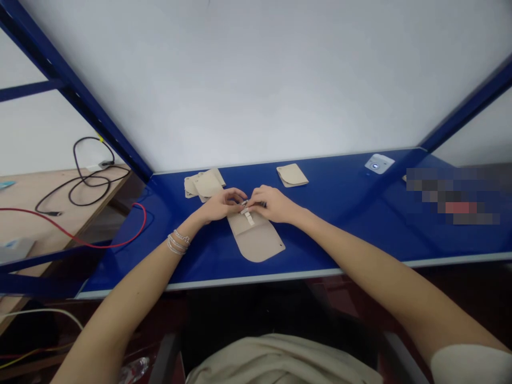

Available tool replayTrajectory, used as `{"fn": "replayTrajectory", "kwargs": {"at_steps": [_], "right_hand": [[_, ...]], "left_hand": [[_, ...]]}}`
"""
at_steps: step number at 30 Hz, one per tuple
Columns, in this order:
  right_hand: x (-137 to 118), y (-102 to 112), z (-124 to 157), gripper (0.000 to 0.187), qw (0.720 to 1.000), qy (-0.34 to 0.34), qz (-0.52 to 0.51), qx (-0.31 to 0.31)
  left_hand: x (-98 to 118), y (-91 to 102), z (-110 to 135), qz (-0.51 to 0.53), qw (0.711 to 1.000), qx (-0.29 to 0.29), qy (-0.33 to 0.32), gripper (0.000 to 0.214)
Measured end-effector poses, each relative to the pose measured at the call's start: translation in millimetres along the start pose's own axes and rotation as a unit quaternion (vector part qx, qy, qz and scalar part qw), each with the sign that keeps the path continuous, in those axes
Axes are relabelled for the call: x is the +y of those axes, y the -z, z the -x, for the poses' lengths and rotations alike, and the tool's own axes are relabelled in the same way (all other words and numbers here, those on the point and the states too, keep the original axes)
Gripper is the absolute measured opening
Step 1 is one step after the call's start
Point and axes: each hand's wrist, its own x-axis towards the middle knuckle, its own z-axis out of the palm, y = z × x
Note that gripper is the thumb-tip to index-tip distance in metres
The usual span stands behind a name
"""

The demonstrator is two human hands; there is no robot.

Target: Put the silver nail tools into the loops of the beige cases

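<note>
A beige leather-like pouch piece [258, 240] with a rounded lower end lies flat on the blue table [360, 224]. A small beige strap with a metal fitting [248, 213] sits at its upper edge. My left hand [222, 205] and my right hand [272, 204] meet over that strap, both with fingers pinched on it. Bracelets circle my left wrist.
A loose pile of beige pieces [204, 184] lies behind my left hand, and another small stack [293, 175] lies farther right. A small white device [378, 163] sits at the back right. Black and red cables [90, 184] run over the wooden bench to the left. Blue frame posts flank the table.
</note>
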Motion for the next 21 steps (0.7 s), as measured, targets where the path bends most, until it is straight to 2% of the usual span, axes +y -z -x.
{"fn": "replayTrajectory", "kwargs": {"at_steps": [6,17,21], "right_hand": [[-4.2,-1.7,-1.1,0.012,0.999,-0.041,0.014,-0.002],[0.7,-2.3,-1.2,0.012,0.999,-0.044,-0.002,0.010],[6.1,5.7,1.4,0.015,0.995,-0.093,-0.039,-0.005]], "left_hand": [[2.8,2.0,1.1,0.013,1.000,-0.022,-0.006,0.042],[-0.6,4.2,2.1,0.019,0.999,-0.032,-0.005,0.044],[0.1,3.6,2.1,0.014,0.999,-0.035,-0.006,0.043]]}}
